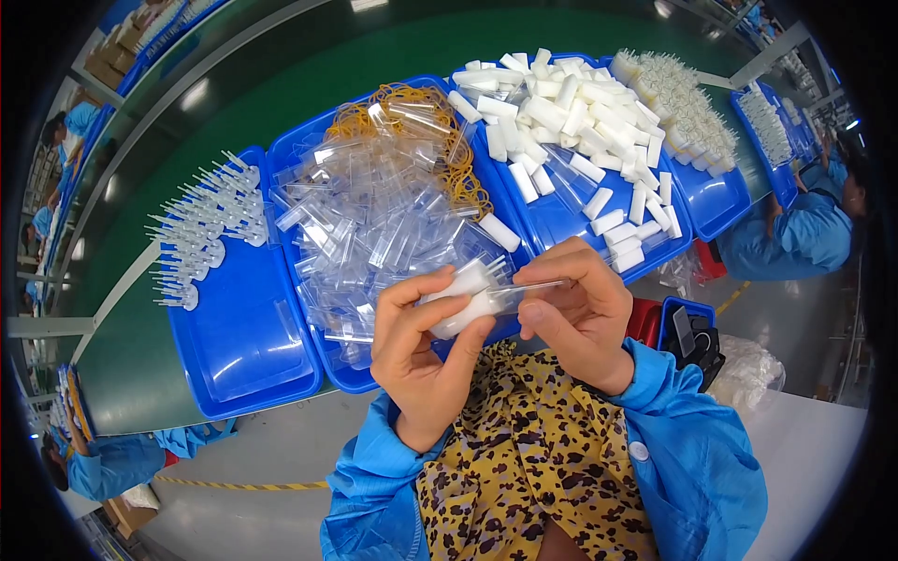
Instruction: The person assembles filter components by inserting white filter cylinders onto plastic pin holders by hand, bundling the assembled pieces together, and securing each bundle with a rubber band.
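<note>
In front of my chest, my left hand (421, 360) is closed around white cylindrical pieces (454, 323), with thin clear stems showing near their upper end. My right hand (589, 313) pinches a thin, clear plastic sleeve (519, 294) whose left end meets the white pieces. Whether the sleeve goes around them or only touches them, I cannot tell. Just beyond both hands, a blue tray (351, 379) holds a heap of clear plastic sleeves (365, 215) and yellow rubber bands (458, 173).
Right of it, another blue tray (552, 238) bears piled white blocks (571, 107). A tray (248, 360) at left has thin-stemmed parts (206, 224) at its far end; more stemmed white parts (678, 107) stand far right. Co-workers in blue (795, 229) sit at both sides.
</note>
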Demonstrator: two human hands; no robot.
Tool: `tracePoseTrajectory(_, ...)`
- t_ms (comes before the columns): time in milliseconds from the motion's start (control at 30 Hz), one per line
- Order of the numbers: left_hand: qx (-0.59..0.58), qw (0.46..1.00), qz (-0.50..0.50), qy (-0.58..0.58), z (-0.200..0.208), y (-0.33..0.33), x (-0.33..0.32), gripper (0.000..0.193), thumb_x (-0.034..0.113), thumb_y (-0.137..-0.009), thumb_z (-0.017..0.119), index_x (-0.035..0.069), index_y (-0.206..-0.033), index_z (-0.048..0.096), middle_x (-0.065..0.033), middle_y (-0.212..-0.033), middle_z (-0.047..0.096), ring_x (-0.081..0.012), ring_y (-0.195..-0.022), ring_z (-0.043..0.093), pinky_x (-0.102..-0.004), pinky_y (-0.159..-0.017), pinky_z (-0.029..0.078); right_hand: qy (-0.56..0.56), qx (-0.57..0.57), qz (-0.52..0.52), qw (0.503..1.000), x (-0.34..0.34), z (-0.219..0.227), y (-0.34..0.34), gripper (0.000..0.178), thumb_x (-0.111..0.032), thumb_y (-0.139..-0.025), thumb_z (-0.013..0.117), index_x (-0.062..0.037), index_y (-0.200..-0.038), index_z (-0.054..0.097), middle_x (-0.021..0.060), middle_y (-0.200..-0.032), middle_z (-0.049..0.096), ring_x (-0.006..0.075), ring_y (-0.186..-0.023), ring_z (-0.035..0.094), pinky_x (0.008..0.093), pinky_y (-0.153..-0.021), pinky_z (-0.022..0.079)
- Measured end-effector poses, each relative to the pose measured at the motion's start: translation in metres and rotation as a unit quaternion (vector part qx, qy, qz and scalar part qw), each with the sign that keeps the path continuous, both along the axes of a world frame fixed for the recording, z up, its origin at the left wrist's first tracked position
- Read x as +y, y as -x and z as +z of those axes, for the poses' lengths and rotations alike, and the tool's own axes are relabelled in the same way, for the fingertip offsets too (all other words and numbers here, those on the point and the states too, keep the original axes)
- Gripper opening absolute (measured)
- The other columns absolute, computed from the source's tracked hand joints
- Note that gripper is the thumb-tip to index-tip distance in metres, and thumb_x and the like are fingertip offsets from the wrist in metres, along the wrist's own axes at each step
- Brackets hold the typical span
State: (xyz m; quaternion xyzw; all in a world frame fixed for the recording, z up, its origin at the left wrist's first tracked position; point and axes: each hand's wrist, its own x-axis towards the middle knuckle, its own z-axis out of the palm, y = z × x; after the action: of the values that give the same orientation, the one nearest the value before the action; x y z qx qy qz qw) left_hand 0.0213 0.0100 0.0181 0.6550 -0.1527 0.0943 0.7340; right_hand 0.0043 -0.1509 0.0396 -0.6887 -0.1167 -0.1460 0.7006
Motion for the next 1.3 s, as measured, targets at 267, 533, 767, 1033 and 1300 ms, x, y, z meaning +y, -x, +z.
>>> tracePoseTrajectory(267, -0.018, 0.999, 0.001, -0.031, -0.001, -0.001, 0.0, 0.03, -0.003, -0.072, 0.077, 0.0, -0.101, 0.07, -0.0128, -0.114, 0.056, -0.025, -0.106, 0.059, -0.0319, -0.085, 0.051, -0.031, -0.028, 0.02, 0.999, 0.0, -0.002, -0.002, 0.026, 0.006, -0.084, 0.065, 0.0062, -0.108, 0.058, 0.0137, -0.103, 0.053, 0.0138, -0.082, 0.062, 0.023, -0.063, 0.058)
tracePoseTrajectory(533, -0.107, 0.989, 0.002, -0.105, 0.0, -0.007, 0.005, 0.029, -0.002, -0.07, 0.078, 0.004, -0.098, 0.071, -0.0132, -0.11, 0.058, -0.0311, -0.107, 0.06, -0.0358, -0.088, 0.051, 0.001, -0.028, 0.008, 1.0, -0.002, 0.0, -0.002, 0.022, -0.001, -0.087, 0.062, 0.0079, -0.107, 0.057, 0.0148, -0.1, 0.054, 0.0126, -0.069, 0.061, 0.0224, -0.057, 0.053)
tracePoseTrajectory(767, -0.106, 0.991, -0.004, -0.078, -0.008, -0.009, 0.003, 0.025, -0.003, -0.071, 0.077, 0.0, -0.092, 0.064, -0.0169, -0.113, 0.06, -0.0341, -0.11, 0.06, -0.0386, -0.089, 0.052, 0.132, -0.042, -0.01, 0.99, -0.007, 0.009, -0.004, 0.032, -0.001, -0.082, 0.068, 0.0079, -0.112, 0.06, 0.0142, -0.097, 0.059, 0.0121, -0.072, 0.062, 0.0213, -0.057, 0.053)
tracePoseTrajectory(1033, -0.111, 0.991, -0.006, -0.073, -0.011, -0.006, -0.002, 0.028, -0.004, -0.073, 0.075, -0.002, -0.098, 0.061, -0.0189, -0.117, 0.058, -0.0355, -0.113, 0.058, -0.0393, -0.091, 0.051, 0.004, 0.084, 0.01, 0.996, -0.005, 0.009, -0.003, 0.04, 0.0, -0.082, 0.069, -0.0014, -0.121, 0.058, 0.0092, -0.096, 0.063, 0.0088, -0.075, 0.063, 0.0204, -0.06, 0.051)
tracePoseTrajectory(1300, -0.176, 0.97, 0.019, -0.168, -0.015, -0.001, -0.005, 0.046, -0.01, -0.08, 0.061, -0.002, -0.123, 0.045, -0.0241, -0.129, 0.052, -0.0447, -0.126, 0.046, -0.0453, -0.097, 0.046, 0.207, -0.016, -0.08, 0.975, -0.006, -0.002, -0.01, 0.077, -0.012, -0.071, 0.081, -0.0016, -0.132, 0.035, 0.0152, -0.122, 0.053, 0.0128, -0.081, 0.058, 0.0235, -0.063, 0.046)
